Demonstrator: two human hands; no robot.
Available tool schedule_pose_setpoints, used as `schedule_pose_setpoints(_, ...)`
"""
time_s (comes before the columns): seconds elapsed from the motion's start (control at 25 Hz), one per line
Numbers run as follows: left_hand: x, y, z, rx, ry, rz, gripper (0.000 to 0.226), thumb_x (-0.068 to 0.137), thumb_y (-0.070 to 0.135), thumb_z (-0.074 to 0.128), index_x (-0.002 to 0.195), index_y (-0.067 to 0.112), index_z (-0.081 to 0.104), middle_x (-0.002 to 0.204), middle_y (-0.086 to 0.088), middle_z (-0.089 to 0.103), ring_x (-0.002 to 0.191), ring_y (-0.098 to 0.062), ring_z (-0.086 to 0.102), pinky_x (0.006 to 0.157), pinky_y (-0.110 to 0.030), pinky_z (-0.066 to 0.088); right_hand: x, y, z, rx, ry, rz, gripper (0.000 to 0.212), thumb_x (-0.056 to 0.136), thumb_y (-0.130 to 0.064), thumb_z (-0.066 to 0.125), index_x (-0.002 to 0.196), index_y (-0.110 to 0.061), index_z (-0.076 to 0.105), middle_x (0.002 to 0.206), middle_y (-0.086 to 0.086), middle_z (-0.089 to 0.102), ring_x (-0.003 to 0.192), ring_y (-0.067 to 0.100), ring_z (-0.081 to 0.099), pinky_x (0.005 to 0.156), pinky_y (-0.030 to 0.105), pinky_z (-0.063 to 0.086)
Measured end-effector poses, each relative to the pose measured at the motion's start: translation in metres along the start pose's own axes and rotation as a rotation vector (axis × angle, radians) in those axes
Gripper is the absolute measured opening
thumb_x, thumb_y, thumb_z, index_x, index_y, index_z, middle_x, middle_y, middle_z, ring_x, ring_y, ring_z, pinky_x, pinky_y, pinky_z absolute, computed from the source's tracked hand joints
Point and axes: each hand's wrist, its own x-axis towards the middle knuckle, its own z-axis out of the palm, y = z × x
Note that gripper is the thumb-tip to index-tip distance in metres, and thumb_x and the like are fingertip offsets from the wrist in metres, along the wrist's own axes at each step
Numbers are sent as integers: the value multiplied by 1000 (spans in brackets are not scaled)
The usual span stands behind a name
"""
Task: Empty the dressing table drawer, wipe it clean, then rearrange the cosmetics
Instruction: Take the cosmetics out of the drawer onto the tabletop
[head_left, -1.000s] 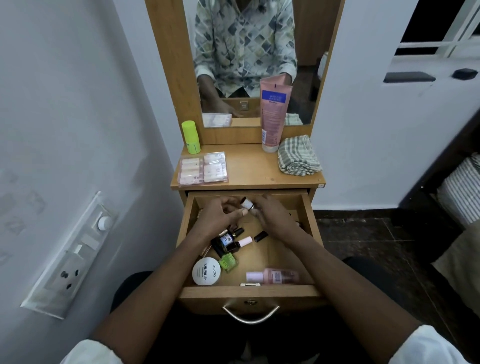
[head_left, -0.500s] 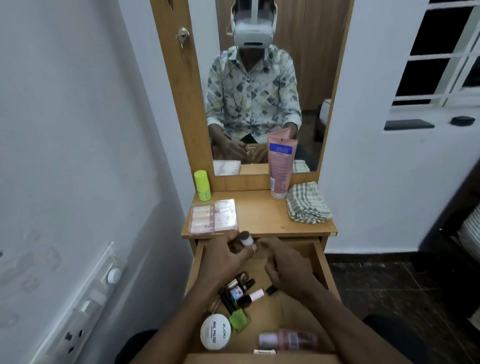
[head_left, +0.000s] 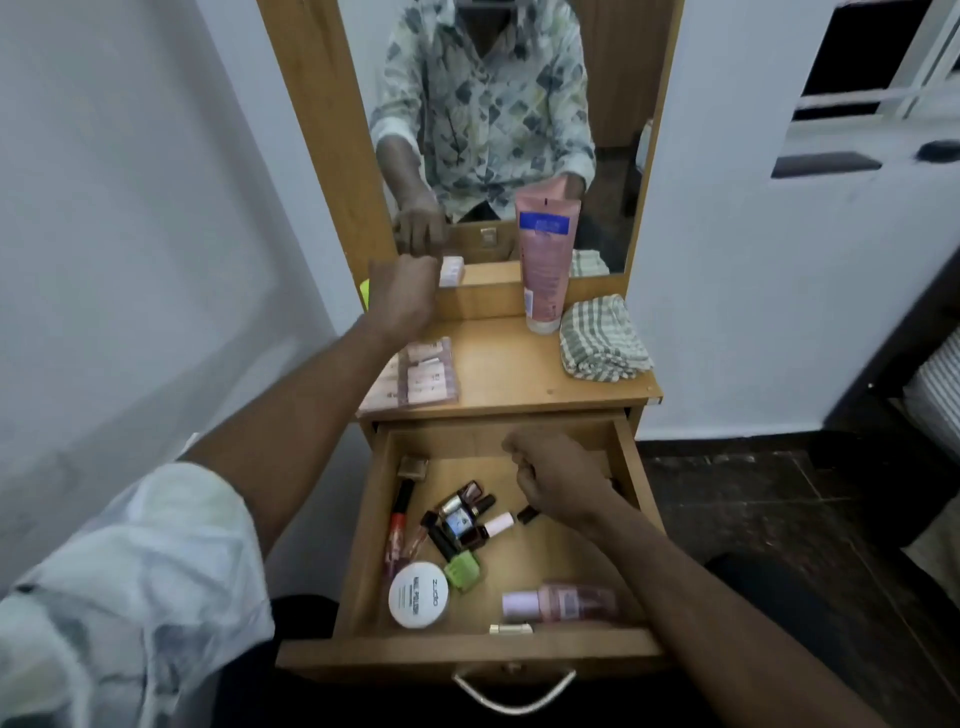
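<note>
Wooden drawer (head_left: 415, 656) sits open, mid-frame. The nail polish bottles (head_left: 467, 512) lie inside, caps pointing up-right — just left of the right hand (head_left: 558, 480), the nearer one. The left hand (head_left: 402, 296) is far up over the tabletop (head_left: 509, 374). Both grips are curled; I cannot tell what they hold.

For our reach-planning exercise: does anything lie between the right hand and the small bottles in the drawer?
Only a small black tube on the drawer floor, between the right hand and the bottles; nothing else visible.
</note>
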Motion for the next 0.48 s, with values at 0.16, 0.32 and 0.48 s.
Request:
schedule_pose_setpoints(0.16, -2, 0, 18, 225, -59, 33, 14, 81, 10, 69, 91, 19, 66, 90, -7, 70, 97, -30, 62, 100, -49, 31, -7, 0, 8, -206, -286, -126, 37, 82, -14, 54, 116, -20, 67, 109, 1, 68, 104, 21, 52, 79, 37, 49)
schedule_pose_setpoints(0.32, -3, 0, 18, 256, -34, 55, 18, 84, 9, 64, 100, 19, 66, 94, -7, 68, 98, -29, 59, 96, -49, 33, -10, -8, 15, -301, -361, -230, 30, 83, -28, 62, 112, -20, 66, 101, 2, 66, 95, 20, 49, 75, 34, 39)
schedule_pose_setpoints(0.48, -29, 17, -2, 7, 134, 78, 20, 84, 6, 66, 101, 15, 65, 100, -7, 66, 99, -29, 59, 94, -44, 44, -8, -8, 23, -327, -420, -191, 28, 89, -33, 63, 113, -19, 65, 103, 3, 66, 97, 22, 53, 82, 38, 45)
